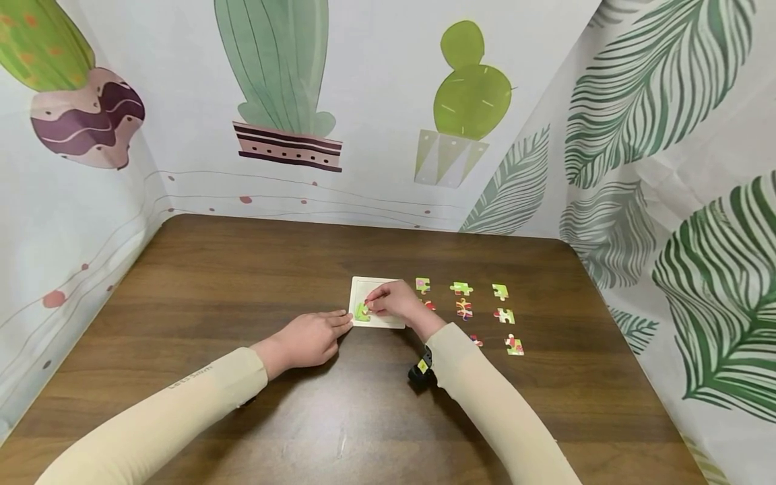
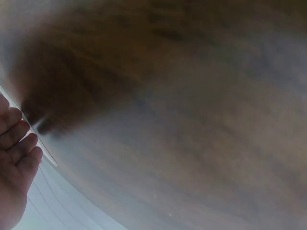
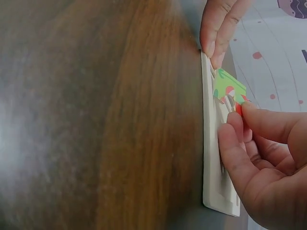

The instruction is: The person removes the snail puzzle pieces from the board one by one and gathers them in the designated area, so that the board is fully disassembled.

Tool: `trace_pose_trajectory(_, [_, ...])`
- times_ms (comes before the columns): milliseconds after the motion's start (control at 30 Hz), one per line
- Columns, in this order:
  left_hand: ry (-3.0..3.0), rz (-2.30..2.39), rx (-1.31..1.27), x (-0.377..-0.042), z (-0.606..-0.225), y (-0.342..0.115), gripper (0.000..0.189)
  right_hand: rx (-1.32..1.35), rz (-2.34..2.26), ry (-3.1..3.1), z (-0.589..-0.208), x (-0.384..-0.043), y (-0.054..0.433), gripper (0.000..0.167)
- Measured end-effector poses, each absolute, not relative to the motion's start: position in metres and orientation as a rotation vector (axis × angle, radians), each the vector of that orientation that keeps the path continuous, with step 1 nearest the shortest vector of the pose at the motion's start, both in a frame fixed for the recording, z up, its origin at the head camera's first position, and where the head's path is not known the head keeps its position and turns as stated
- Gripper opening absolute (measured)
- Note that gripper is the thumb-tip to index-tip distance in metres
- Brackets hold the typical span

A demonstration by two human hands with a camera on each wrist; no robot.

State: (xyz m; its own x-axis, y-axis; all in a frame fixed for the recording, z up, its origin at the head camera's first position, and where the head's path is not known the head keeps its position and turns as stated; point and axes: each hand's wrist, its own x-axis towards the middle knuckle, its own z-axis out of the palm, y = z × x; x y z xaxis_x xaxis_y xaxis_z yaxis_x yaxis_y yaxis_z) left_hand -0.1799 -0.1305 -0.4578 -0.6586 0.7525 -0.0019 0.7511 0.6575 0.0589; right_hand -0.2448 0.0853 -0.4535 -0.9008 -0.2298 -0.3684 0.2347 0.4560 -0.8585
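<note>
A pale square puzzle tray lies on the table, a raised border round it. My right hand is over the tray, thumb and fingertips pinching a red part at the edge of a mainly green jigsaw puzzle piece. In the right wrist view the piece looks tilted above the tray, at the end close to the other hand. My left hand lies to the left with fingers extended, fingertips at the tray's rim. The left wrist view catches those fingers at its left edge.
Right of the tray, several loose puzzle pieces lie in rough rows, among them a green one and a red-and-green one. My right forearm partly covers the nearer ones. A patterned cloth wall borders the wooden table.
</note>
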Motion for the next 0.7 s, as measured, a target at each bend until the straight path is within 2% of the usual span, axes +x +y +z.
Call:
trace_pose_trajectory(367, [2.842,0.126,1.275,-0.183,-0.457,-0.128,0.045,-0.073,-1.402,2.307,-0.434,-0.245,0.109,0.017])
trace_pose_trajectory(700, [2.830,0.157,1.226,-0.178,-0.456,-0.127,0.046,-0.118,-1.363,2.295,-0.425,-0.230,0.143,0.017])
